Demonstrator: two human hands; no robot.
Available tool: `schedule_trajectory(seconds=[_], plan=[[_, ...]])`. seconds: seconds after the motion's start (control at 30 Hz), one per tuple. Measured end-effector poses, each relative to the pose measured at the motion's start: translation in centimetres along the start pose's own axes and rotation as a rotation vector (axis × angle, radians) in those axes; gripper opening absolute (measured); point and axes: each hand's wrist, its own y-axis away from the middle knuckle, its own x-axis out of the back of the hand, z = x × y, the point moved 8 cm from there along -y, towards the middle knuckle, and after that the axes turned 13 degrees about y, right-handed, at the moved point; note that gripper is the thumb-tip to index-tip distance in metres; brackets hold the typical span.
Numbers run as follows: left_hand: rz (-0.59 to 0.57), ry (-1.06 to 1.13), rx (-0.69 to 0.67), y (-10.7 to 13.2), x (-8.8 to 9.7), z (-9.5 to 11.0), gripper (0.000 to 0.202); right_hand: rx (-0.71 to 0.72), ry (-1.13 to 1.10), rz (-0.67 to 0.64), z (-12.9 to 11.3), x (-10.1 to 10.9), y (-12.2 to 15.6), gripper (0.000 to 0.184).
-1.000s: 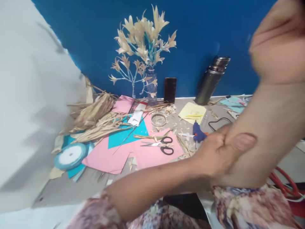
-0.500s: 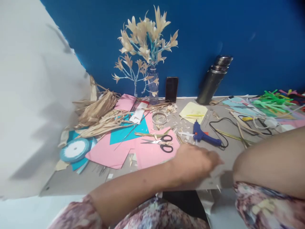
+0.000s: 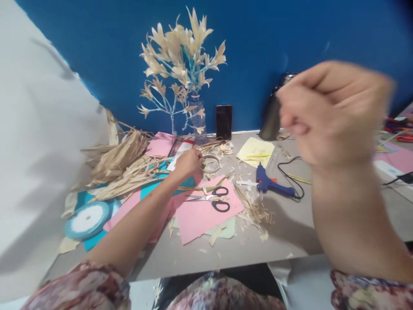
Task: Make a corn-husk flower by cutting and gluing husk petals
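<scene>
My left hand reaches over the table with its fingers pressed together at the left rim of a roll of tape. Whether they grip the roll or a small scrap there is hidden. My right hand is raised close to the camera, curled into a fist; anything inside it is out of sight. Black-handled scissors lie on pink sheets in front of my left hand. A blue hot glue gun lies on its side below and left of my right fist.
Dried husks and a ribbon spool lie at left. Husk flowers stand in a clear bottle by the wall. Nearby are a phone, a dark flask, yellow paper and husk shreds.
My left hand has moved from the front middle to the tape, back and left. My right hand has risen into view as a fist. The view has shifted slightly.
</scene>
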Motion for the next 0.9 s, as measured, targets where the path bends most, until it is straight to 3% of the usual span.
schedule_trajectory(seconds=[0.07,0.2,0.4,0.53,0.67,0.8,0.9], plan=[[-0.017,-0.002,0.01,-0.7,-0.8,0.3,0.018,0.001,0.099,-0.101,0.7,-1.6,0.1,0.01],[-0.06,-0.036,0.051,-1.8,-2.0,0.4,0.018,-0.143,0.404,-0.533,4.8,-5.7,2.0,0.016],[-0.067,-0.101,0.103,-2.1,-2.9,0.4,0.02,-0.074,0.834,-0.853,9.9,-9.1,5.5,0.013],[-0.056,-0.086,0.084,-1.7,-2.2,0.6,0.02,0.009,0.94,-0.827,11.7,-11.3,7.0,0.031],[-0.001,0.097,-0.078,-0.3,0.4,1.5,0.018,0.108,0.952,-0.865,12.6,-12.9,8.3,0.019],[-0.019,0.299,-0.163,2.3,2.1,2.1,0.023,0.108,0.868,-0.754,12.8,-12.1,7.4,0.017],[-0.084,0.315,-0.287,4.3,1.9,3.6,0.025,0.11,0.808,-0.678,12.8,-11.3,6.6,0.015]])
